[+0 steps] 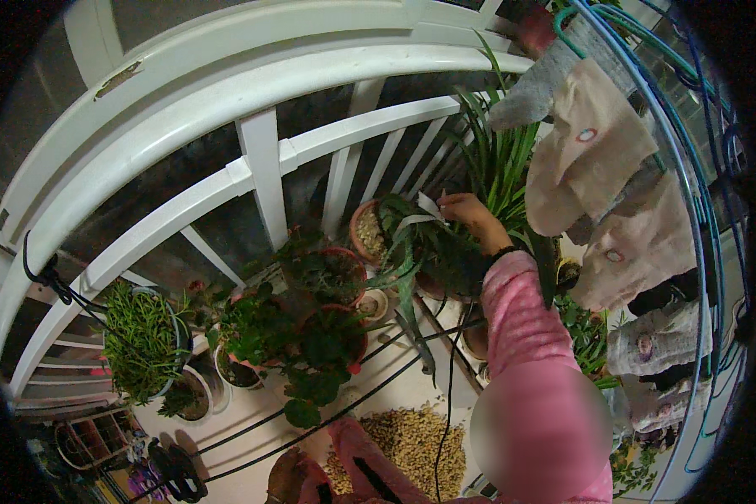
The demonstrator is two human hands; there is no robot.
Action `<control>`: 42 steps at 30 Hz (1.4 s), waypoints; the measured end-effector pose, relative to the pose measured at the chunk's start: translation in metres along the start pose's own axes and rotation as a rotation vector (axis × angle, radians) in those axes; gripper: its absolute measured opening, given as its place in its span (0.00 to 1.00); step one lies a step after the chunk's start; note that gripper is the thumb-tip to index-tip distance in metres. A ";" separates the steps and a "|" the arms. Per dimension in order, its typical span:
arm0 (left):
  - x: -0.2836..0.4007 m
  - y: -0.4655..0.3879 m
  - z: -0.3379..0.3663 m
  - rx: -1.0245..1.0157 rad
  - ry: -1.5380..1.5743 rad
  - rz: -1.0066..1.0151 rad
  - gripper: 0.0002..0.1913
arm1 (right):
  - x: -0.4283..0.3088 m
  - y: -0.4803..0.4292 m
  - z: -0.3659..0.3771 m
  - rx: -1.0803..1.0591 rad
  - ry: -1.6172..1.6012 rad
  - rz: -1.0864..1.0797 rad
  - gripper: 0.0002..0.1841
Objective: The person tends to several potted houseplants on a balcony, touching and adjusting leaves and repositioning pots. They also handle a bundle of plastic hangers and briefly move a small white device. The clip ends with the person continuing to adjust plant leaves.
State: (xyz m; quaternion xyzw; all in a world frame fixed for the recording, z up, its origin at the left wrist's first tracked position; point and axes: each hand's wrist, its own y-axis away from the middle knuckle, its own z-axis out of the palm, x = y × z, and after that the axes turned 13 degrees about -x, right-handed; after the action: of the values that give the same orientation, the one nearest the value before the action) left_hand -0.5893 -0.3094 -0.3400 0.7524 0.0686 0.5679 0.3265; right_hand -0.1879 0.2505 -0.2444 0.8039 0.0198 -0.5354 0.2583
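My right hand [469,214], in a pink sleeve with a dark band at the wrist, reaches into a cluster of potted plants by the railing. Its fingers pinch a small white piece, seemingly tissue or cloth [427,205], against the leaves of an aloe-like plant [406,255]. Long pointed leaves of this plant hang down over its pot. Just behind the hand rises a tall strap-leaved plant [501,170]. A terracotta pot [366,233] with pale pebbles stands left of the aloe-like plant. My left hand is out of view.
A white railing [258,176] curves around the left and back. Socks [595,145] hang from a rack [699,208] at right. Black cords [378,378] cross above the floor. Below lies a pile of peanut-like pieces [422,441]. More potted plants [142,340] stand at left.
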 end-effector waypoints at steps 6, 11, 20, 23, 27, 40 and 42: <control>0.025 -0.001 -0.007 0.076 -0.389 0.038 0.17 | 0.002 -0.010 0.007 -0.010 0.579 0.029 0.09; 0.022 -0.003 -0.008 0.049 -0.348 0.083 0.19 | 0.006 -0.018 -0.010 0.322 0.584 -0.327 0.08; 0.051 -0.004 -0.019 0.072 -0.397 0.045 0.16 | -0.019 -0.004 -0.053 0.471 0.110 -0.288 0.12; 0.047 -0.005 -0.016 0.053 -0.361 -0.026 0.17 | -0.031 -0.007 -0.028 0.346 -0.192 -0.305 0.10; 0.028 -0.005 -0.018 0.114 -0.454 0.062 0.18 | -0.034 -0.008 -0.006 0.283 0.246 -0.401 0.14; 0.045 -0.002 -0.024 0.071 -0.301 0.056 0.20 | -0.025 0.003 0.048 0.145 1.373 -0.176 0.19; 0.041 -0.001 -0.022 0.060 -0.209 -0.044 0.22 | -0.024 -0.004 0.048 0.201 1.420 -0.259 0.15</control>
State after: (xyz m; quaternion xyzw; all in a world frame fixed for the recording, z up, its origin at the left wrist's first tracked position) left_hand -0.5941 -0.2800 -0.3041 0.8153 0.0677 0.4768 0.3216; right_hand -0.2401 0.2388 -0.2389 0.9685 0.2282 0.0900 0.0426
